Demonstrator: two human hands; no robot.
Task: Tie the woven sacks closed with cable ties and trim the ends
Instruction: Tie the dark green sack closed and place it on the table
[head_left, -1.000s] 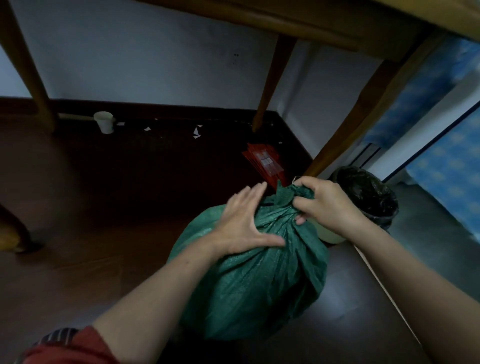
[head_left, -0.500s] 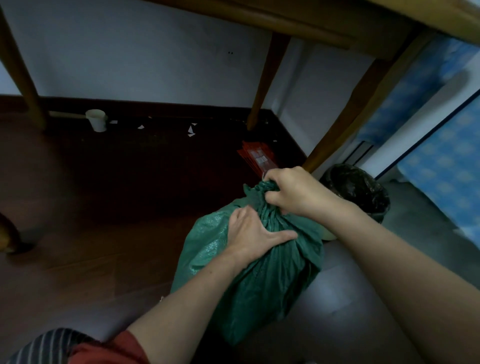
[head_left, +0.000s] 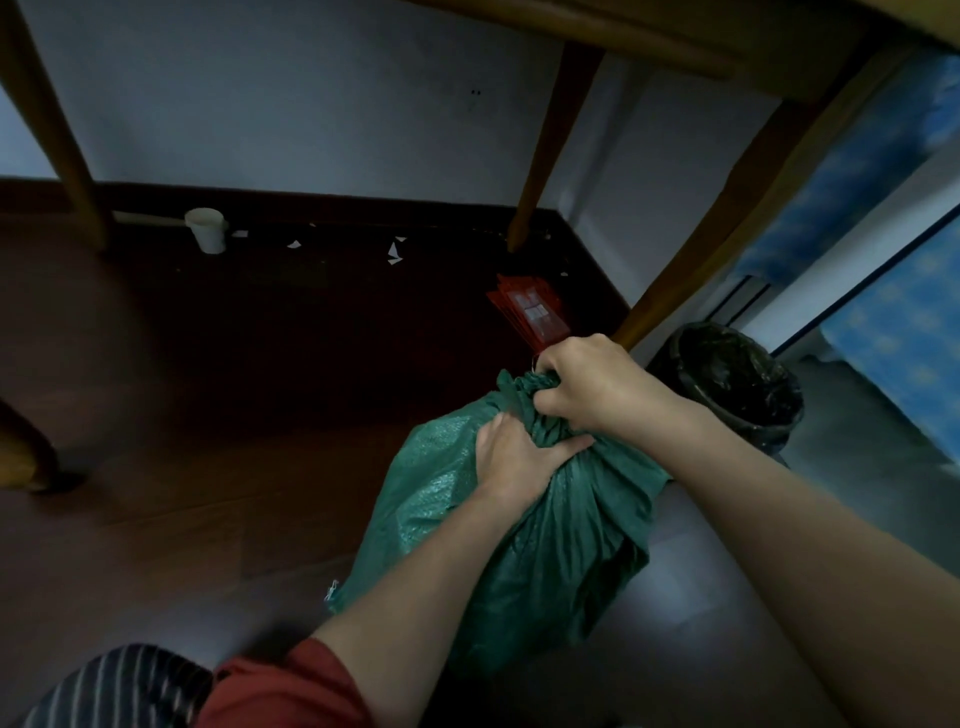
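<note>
Right hand (head_left: 592, 384) fist-gripping bunched neck of green sack (head_left: 519, 545); left hand (head_left: 514, 457) clasping below.

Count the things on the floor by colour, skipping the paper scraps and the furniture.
Green: 1, the woven sack
Red: 1, the packet bundle
White: 1, the cup
Black: 1, the lined bin
Total: 4

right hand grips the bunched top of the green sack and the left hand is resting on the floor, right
Not quite. The left hand is not on the floor: it holds the green sack just below the bunched top, which the right hand grips. The head view shows it.
</note>
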